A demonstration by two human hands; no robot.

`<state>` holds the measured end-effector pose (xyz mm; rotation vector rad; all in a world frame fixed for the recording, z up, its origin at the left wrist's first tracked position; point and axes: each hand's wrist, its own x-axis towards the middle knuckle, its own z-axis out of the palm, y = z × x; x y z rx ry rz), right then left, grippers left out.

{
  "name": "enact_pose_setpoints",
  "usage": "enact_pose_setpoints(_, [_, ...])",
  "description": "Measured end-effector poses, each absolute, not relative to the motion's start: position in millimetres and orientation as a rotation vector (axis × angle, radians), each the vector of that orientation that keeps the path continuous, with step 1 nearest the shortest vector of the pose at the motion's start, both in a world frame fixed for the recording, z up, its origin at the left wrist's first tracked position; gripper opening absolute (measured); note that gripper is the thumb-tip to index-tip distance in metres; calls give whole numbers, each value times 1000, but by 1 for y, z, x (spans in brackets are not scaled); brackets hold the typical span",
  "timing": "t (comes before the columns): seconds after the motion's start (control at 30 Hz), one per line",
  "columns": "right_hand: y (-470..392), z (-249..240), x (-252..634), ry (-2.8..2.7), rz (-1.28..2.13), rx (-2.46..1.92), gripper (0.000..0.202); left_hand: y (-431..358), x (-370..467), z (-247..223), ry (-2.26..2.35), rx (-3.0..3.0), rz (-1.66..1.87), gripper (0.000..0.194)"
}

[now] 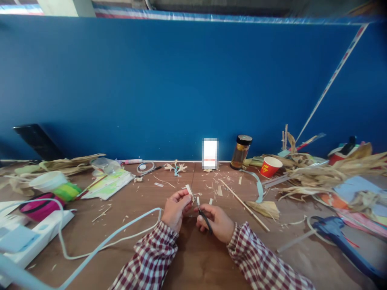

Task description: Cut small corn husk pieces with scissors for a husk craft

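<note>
- The left hand (175, 210) has its thumb and index finger pinched together on a small pale strip (188, 189); the strip's upper end sticks out past the fingertips, away from the wearer.
- The right hand (218, 224) has its fingers closed around the dark handles of the scissors (206, 220), whose blades point forward and left, towards the left fingertips.
- The blades reach right beside the strip; whether they touch it, I cannot tell.
- Both hands are low over the wooden table (199, 262), near each other, with scattered pale scraps (211, 201) just beyond the fingers.
- Right of these scraps, a thin stick (244, 205) lies slantwise, near a piece of dry husk (266, 209).
- Farther back are a dark-lidded jar (241, 152) and a red paper cup (271, 167).
- A blue glue gun (338, 231) lies well to the right.
</note>
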<state>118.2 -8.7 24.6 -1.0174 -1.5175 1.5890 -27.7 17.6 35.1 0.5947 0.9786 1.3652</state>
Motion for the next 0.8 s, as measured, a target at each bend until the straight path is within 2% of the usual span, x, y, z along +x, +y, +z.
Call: enact_pose_setpoints(0.8, [-9, 27, 119, -1534, 1609, -1017, 34, 16, -24, 42, 1046, 607, 1372, 23])
